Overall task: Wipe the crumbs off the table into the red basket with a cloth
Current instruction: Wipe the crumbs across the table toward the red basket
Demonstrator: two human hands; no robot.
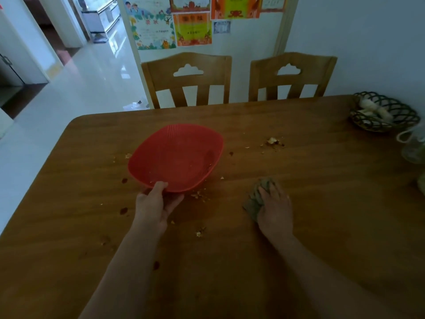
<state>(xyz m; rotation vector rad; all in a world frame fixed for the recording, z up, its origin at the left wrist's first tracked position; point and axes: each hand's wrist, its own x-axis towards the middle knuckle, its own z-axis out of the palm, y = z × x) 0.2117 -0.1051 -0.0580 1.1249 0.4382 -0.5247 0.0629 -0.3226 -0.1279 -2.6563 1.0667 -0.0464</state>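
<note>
Two wooden chairs [187,80] stand at the far side of the brown table [322,203], and I see bright papers [193,28] stuck on the wall behind them. At the far right corner sits a dark woven bowl [386,113] with some pale lumps in it; I cannot tell what they are. Nothing lies between the hands. My left hand [154,203] grips the near rim of the red basket [177,157], thumb on top, fingers under, so it tips up. I see a few bits inside it. My right hand [274,203] presses flat on the green cloth [255,199], well right of the basket. Crumbs [273,142] lie past the cloth, and more beside the basket's near edge.
</note>
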